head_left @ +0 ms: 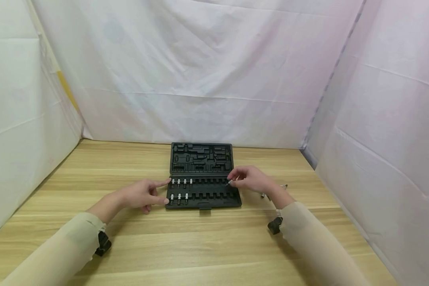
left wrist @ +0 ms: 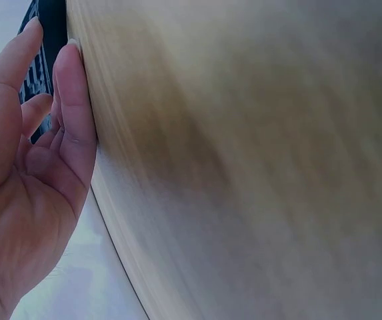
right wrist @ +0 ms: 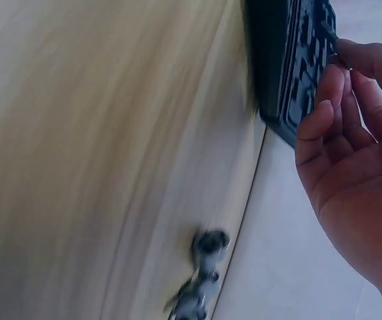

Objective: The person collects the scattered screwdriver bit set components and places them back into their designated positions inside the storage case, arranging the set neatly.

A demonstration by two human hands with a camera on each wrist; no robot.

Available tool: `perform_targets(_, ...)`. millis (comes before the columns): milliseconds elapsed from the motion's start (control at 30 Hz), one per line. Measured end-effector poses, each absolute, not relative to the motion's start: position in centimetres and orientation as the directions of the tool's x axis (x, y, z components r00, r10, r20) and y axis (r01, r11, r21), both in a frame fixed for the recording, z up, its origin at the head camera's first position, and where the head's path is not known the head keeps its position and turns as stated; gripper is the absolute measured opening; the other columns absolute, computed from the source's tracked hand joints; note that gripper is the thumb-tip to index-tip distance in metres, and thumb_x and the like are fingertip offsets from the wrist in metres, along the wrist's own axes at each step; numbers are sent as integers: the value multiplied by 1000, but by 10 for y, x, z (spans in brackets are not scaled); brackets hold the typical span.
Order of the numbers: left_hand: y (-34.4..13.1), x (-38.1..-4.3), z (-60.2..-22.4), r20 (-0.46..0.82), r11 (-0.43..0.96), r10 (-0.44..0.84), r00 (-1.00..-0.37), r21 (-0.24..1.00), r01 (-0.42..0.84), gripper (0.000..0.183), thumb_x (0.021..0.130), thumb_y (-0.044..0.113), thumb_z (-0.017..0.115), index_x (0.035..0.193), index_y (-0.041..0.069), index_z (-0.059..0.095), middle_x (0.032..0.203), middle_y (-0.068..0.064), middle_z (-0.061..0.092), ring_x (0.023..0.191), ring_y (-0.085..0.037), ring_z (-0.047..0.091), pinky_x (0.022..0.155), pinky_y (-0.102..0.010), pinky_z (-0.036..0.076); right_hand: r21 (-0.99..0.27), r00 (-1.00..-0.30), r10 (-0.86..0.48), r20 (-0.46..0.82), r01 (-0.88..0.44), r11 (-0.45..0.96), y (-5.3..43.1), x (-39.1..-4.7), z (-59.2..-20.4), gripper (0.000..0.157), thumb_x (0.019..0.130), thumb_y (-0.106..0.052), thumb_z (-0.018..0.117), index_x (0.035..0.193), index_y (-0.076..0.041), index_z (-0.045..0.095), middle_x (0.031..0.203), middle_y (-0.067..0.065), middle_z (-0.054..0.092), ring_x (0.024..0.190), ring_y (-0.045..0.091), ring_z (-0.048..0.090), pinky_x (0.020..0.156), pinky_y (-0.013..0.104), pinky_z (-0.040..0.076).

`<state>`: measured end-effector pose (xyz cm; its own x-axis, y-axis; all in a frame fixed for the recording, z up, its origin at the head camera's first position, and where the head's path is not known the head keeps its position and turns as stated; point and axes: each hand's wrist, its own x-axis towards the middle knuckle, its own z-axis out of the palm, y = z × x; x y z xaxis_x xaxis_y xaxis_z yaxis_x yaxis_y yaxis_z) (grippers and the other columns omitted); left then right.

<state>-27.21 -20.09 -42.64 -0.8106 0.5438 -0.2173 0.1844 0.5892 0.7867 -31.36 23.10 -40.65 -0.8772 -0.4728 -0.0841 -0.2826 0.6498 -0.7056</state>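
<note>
A black tool case (head_left: 203, 204) lies unfolded on the table. Bit sockets with silver bases stand in the left slots of its two rows, among them one in the upper row (head_left: 184, 182) and one in the lower (head_left: 179, 197). At the case's left edge is my left hand (head_left: 143, 194), its index finger and thumb stretched out and touching the edge. My right hand (head_left: 252, 178) pinches a small bit socket (head_left: 229, 183) between thumb and fingers over the right end of the upper row. In the right wrist view its dark tip (right wrist: 329, 30) points into the case.
Several loose bit sockets (right wrist: 207, 248) lie on the wooden table (head_left: 200, 246) to the right of the case, partly behind my right wrist. White cloth (head_left: 207, 79) hangs along the back and both sides. The case's moulded lid (head_left: 201, 159) lies towards the back.
</note>
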Motion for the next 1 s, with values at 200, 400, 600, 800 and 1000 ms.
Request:
perform_targets(200, -201, -273, -427, -218, 588, 544, -810, 788, 182, 91, 100, 35, 83, 173, 14, 33, 82, -7, 55, 65, -20, 63, 60, -36, 66, -742, -872, -484, -80, -272, 613, 210, -316, -406, 19, 106, -22, 75, 123, -16, 79, 114, 3, 77, 94, 20, 66, 80, 34, 58)
perform_targets(400, -201, -275, -428, -222, 588, 543, -810, 789, 178, 91, 100, 36, 83, 173, 14, 33, 81, -6, 54, 64, -19, 63, 59, -37, 66, -774, -859, -507, -67, -276, 569, 191, -322, -408, 18, 108, -21, 73, 124, -17, 78, 114, 3, 78, 99, 20, 72, 80, 36, 64)
perform_targets(600, -202, -275, -428, -228, 597, 539, -811, 782, 177, 92, 100, 37, 83, 173, 15, 33, 82, -7, 56, 65, -19, 64, 60, -36, 66, -772, -847, -530, -43, -308, 556, 173, -326, -409, 25, 111, -24, 68, 134, -15, 75, 116, 6, 77, 102, 21, 74, 83, 38, 66)
perform_targets(800, -202, -275, -428, -225, 602, 538, -813, 777, 183, 91, 100, 37, 83, 173, 15, 33, 82, -6, 56, 64, -19, 64, 60, -36, 66, -766, -866, -499, -24, -305, 566, 160, -332, -411, 27, 110, -25, 71, 134, -13, 71, 113, 4, 78, 97, 21, 74, 79, 38, 64)
perform_targets(1000, -201, -274, -427, -224, 599, 535, -815, 780, 179, 91, 100, 37, 83, 173, 15, 33, 82, -7, 56, 65, -19, 64, 60, -37, 66, -751, -872, -488, -36, -298, 589, 150, -338, -414, 18, 106, -25, 76, 121, -15, 76, 110, 1, 80, 93, 17, 73, 78, 33, 62)
